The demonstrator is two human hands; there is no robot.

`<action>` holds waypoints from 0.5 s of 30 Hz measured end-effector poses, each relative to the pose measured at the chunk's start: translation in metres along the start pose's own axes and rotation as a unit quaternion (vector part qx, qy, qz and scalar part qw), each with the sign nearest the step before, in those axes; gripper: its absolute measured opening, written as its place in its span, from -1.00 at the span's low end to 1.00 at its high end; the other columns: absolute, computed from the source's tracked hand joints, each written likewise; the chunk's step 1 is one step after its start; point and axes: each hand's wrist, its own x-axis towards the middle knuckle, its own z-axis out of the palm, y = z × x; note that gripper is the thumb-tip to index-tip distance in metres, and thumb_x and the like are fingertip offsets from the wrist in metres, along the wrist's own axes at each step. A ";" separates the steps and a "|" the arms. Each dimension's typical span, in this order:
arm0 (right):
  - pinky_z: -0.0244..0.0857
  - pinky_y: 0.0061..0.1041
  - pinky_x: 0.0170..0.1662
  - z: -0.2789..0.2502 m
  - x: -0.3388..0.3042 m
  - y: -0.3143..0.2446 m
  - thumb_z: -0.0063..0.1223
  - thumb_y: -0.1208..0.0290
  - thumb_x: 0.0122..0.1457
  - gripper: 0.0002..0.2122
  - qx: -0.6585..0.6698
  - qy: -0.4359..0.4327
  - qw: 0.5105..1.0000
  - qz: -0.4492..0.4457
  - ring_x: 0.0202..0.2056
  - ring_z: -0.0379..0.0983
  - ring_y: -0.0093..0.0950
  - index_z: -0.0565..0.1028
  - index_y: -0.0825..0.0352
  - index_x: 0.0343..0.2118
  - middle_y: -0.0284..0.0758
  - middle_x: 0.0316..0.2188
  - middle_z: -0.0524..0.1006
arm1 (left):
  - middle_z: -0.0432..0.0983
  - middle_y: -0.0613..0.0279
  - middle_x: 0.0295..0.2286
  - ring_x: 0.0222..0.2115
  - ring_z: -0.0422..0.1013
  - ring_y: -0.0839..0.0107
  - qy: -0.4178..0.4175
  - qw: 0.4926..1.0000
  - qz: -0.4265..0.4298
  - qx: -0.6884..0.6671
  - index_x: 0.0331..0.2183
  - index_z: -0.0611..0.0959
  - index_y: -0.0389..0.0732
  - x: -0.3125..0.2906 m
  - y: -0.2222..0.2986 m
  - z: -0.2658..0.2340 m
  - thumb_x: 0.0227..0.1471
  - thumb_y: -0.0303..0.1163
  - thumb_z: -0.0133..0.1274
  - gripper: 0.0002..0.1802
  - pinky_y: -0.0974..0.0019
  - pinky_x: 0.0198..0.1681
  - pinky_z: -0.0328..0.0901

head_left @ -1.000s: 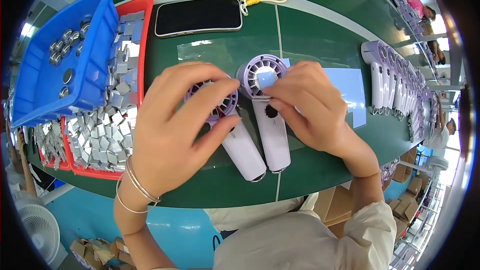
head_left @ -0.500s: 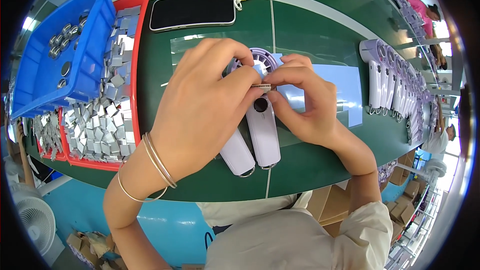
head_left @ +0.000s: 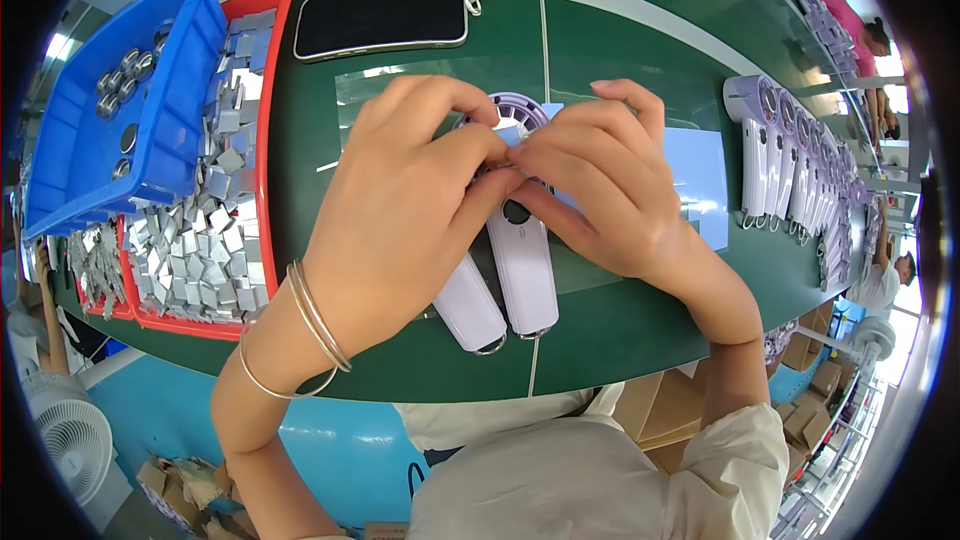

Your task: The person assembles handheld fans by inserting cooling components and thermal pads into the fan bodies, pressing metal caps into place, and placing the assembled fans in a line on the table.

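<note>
It is bright here, and the green bench (head_left: pixel 600 345) is easy to see. The whitest light is on the far right side, where pale patches (head_left: pixel 908 302) glow so much that I can't be sure they are windows. Shiny white spots sit on the blue floor (head_left: pixel 340 452), a streak of glare lies on the clear plastic sheet (head_left: pixel 400 70), and the little metal squares (head_left: pixel 205 265) flash. The left hand (head_left: pixel 385 205) and right hand (head_left: pixel 610 185) look quite sharp, with darker shade under their fingers. People far off on the right look small and fuzzy. Straight lines bend near the round rim, which has a bluish glow, and the corners are black.
</note>
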 end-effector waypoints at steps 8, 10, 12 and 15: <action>0.20 -0.26 0.00 -0.002 0.011 0.009 0.40 0.52 -0.21 -0.68 0.052 -0.057 0.995 0.069 -0.20 0.46 -0.34 0.62 0.29 -0.29 -0.38 -0.27 0.55 | 0.47 0.12 -0.20 -0.19 0.44 0.15 0.047 0.980 0.138 0.133 -0.26 0.66 -0.22 -0.042 0.032 0.023 -0.23 -0.42 0.30 -0.64 0.16 -0.19 0.33; 0.20 -0.28 -0.02 -0.002 0.012 0.011 0.40 0.52 -0.21 -0.68 0.062 -0.068 0.993 0.076 -0.18 0.45 -0.34 0.63 0.29 -0.29 -0.37 -0.27 0.55 | 0.50 0.12 -0.19 -0.16 0.46 0.17 0.024 0.974 0.159 0.159 -0.25 0.67 -0.27 -0.053 0.033 0.039 -0.14 -0.37 0.23 -0.67 0.18 -0.20 0.36; 0.20 -0.29 -0.04 -0.003 0.012 0.012 0.39 0.52 -0.21 -0.69 0.061 -0.078 0.991 0.088 -0.16 0.44 -0.32 0.64 0.30 -0.29 -0.37 -0.28 0.54 | 0.53 0.11 -0.19 -0.13 0.47 0.17 -0.004 0.965 0.180 0.191 -0.26 0.68 -0.30 -0.059 0.032 0.048 -0.07 -0.36 0.17 -0.70 0.17 -0.17 0.37; 0.20 -0.29 -0.03 -0.004 0.013 0.011 0.40 0.51 -0.21 -0.69 0.046 -0.087 0.991 0.087 -0.15 0.44 -0.31 0.64 0.30 -0.29 -0.37 -0.28 0.54 | 0.55 0.10 -0.21 -0.10 0.47 0.15 -0.001 0.968 0.171 0.182 -0.27 0.69 -0.31 -0.061 0.032 0.050 -0.02 -0.37 0.14 -0.74 0.17 -0.15 0.39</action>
